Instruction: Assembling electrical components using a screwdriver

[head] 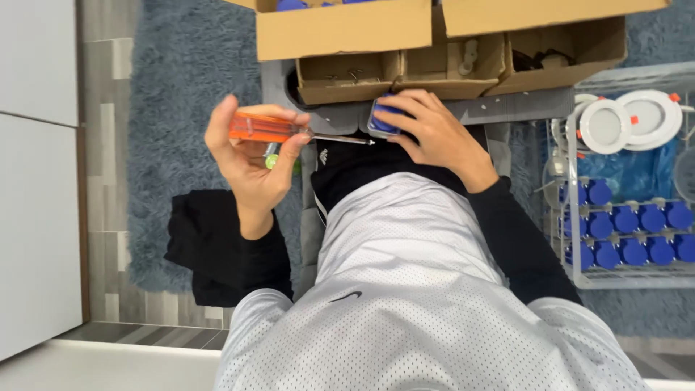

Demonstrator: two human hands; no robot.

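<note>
My left hand (250,156) grips an orange-handled screwdriver (264,127), its metal shaft pointing right. The tip reaches a small blue part (381,122) that my right hand (431,130) holds down on a grey work surface (340,117) in front of me. A green object sits in my left palm below the handle, mostly hidden. My fingers cover most of the blue part.
Open cardboard boxes (347,29) with small compartments stand just beyond my hands. A wire rack (630,239) on the right holds several blue parts and round white light fittings (630,119). A blue-grey rug (181,108) covers the floor; white cabinets (36,181) stand at the left.
</note>
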